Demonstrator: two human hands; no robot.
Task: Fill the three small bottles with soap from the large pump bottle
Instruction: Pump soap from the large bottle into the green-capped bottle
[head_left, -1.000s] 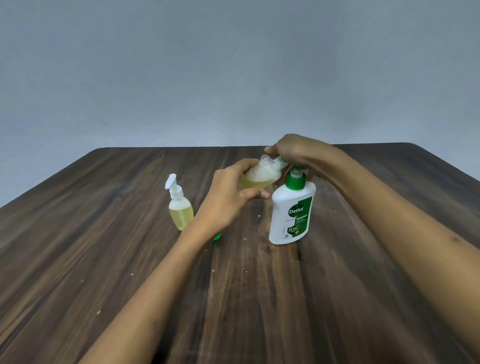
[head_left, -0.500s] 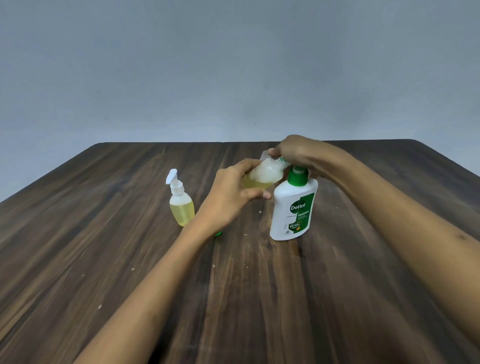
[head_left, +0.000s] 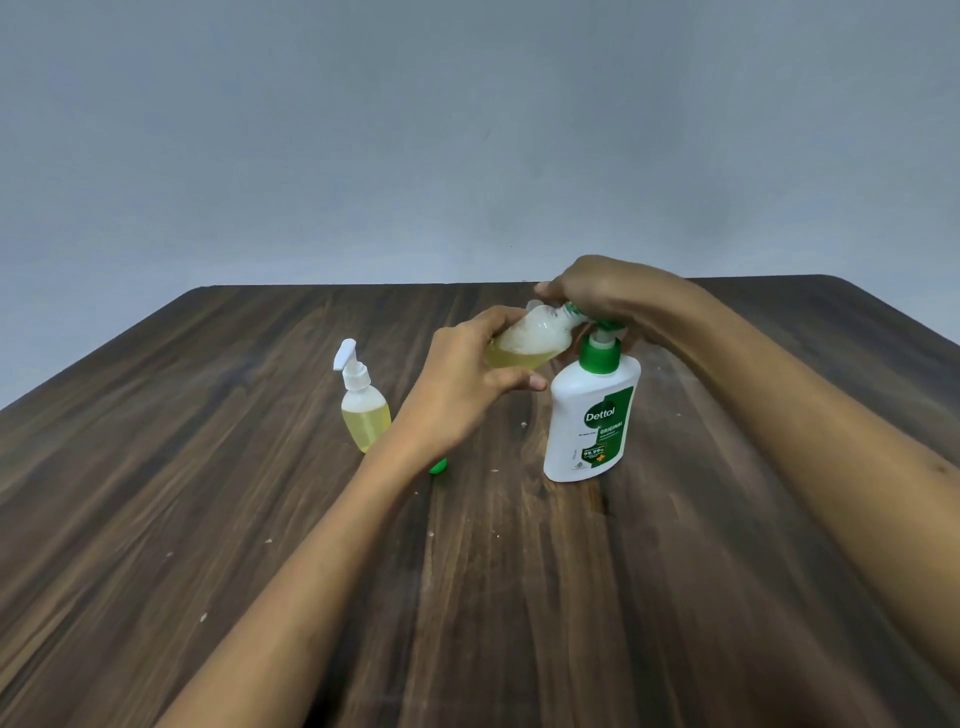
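Just past table centre, at about one o'clock from the person, the left hand (head_left: 467, 387) is wrapped around a small clear bottle (head_left: 530, 340), fingers curled over its lower body and thumb underneath. This bottle lies tilted almost on its side, its long axis running from the palm up toward two o'clock, so that its open neck meets the green nozzle of the large pump bottle (head_left: 592, 415). It holds yellow soap with white foam above, roughly half full by my reading. The right hand (head_left: 597, 293) is closed down over the pump head from above, palm pressing; its fingertips are hidden behind the neck. Nozzle and mouth appear to touch, and the next press depends on that alignment: if the neck drifts toward nine o'clock, soap would likely spill onto the table (head_left: 208, 467). At nine o'clock from the left hand, well apart, stands a capped small bottle (head_left: 363, 410), already filled. A green object (head_left: 438, 465) peeks from under the left wrist; I cannot tell what it is.
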